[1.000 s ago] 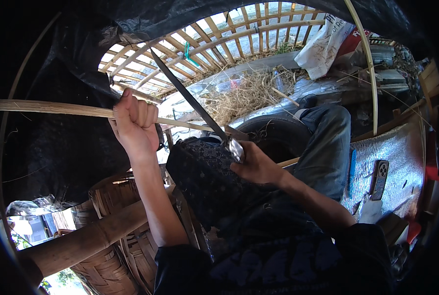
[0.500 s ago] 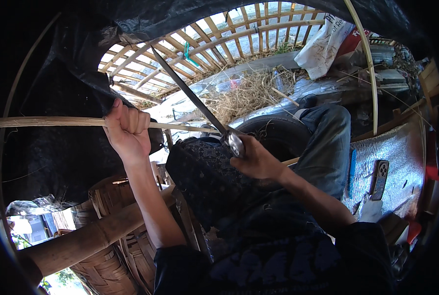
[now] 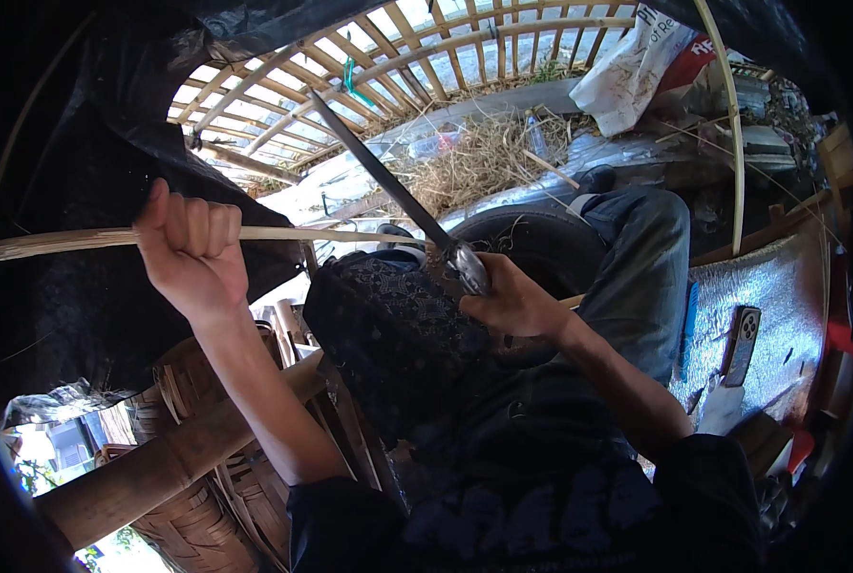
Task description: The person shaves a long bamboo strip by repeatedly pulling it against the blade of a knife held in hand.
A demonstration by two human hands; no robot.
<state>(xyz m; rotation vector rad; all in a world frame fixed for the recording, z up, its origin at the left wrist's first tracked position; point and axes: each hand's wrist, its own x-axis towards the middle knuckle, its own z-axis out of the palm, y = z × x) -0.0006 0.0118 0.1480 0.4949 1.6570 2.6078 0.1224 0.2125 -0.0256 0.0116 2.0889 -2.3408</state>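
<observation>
My left hand [image 3: 195, 250] is closed round a long pale bamboo strip [image 3: 302, 234], which runs out past the left edge of the view. The strip's right end reaches the knife near its handle. In my right hand [image 3: 514, 298] is a long-bladed knife [image 3: 388, 181], its dark blade pointing up and to the left, away from me. The shiny metal part of its handle shows above my fingers. A dark patterned cloth [image 3: 388, 306] lies over my lap, below the strip.
A black tyre [image 3: 512, 234] lies beyond my lap, with straw [image 3: 474, 172] behind it and a slatted bamboo fence [image 3: 398, 57] at the back. A phone [image 3: 743, 344] rests on a silvery sheet [image 3: 789, 296] at right. A thick bamboo pole [image 3: 178, 454] and woven baskets [image 3: 192, 520] stand lower left.
My left hand has moved left along the strip, away from the knife. My right hand and the knife have shifted slightly to the right in the view, which has also shifted a little.
</observation>
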